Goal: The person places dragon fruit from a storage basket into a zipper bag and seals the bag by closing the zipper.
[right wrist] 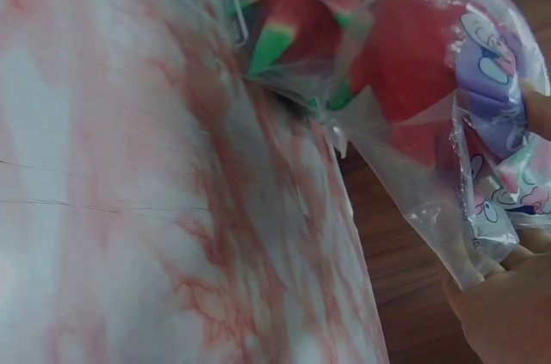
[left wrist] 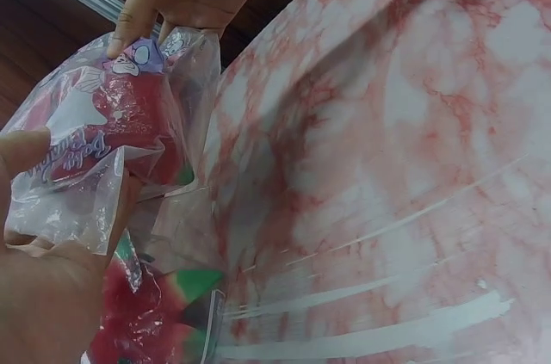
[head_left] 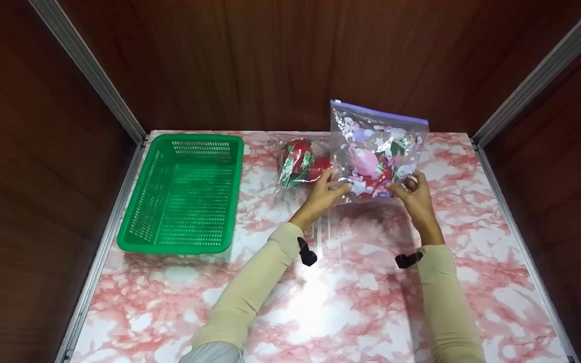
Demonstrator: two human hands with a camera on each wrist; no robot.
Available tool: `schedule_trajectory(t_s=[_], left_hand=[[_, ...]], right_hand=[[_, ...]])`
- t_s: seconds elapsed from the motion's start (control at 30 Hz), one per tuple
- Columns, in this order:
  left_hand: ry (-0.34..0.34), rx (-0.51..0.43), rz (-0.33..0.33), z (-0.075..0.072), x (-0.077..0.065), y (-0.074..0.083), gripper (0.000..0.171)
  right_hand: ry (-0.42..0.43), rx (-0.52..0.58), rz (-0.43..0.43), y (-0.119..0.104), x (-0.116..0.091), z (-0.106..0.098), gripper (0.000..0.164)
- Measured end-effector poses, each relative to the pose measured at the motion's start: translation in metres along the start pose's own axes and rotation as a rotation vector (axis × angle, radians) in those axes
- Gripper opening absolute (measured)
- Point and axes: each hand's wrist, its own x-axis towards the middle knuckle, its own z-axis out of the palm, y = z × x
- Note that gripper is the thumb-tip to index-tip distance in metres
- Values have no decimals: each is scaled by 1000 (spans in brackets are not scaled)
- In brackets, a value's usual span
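A clear zip bag with a purple slider strip and cartoon prints is held upright over the table's far side. Red and green contents show through its lower part. At its lower left corner my left hand pinches the plastic, thumb in front. My right hand grips the lower right corner the same way. Just left of it, partly behind my left hand, lies a second clear bag with red, green-tipped fruit-like pieces inside. In the left wrist view, those green-tipped pieces sit below the held bag.
A green plastic basket with perforated sides stands on the left of the table. The tabletop has a red and white marbled covering. Dark wood panels with metal corner rails enclose the back and both sides.
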Motion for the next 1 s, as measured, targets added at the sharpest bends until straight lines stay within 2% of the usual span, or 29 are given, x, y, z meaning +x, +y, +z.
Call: schedule_trajectory(t_s=[0.1, 0.27, 0.53, 0.67, 0.8, 0.9, 1.0], left_hand=[[4, 31, -6, 1, 6, 1, 64], [16, 135, -10, 0, 13, 2, 65], [7, 82, -31, 6, 23, 4, 56], [1, 111, -50, 9, 26, 4, 50], [-25, 252, -12, 12, 29, 3, 41], [-33, 348, 13, 14, 31, 2, 36], [-25, 363, 1, 15, 32, 2, 38]], right_hand=[[6, 5, 10, -2, 5, 0, 56], [1, -19, 32, -2, 15, -3, 53], [28, -42, 80, -3, 29, -9, 47], [37, -73, 104, -4, 33, -13, 45], [50, -90, 112, -6, 34, -17, 43], [49, -60, 116, -7, 34, -18, 42], [31, -13, 120, -12, 31, -17, 41]])
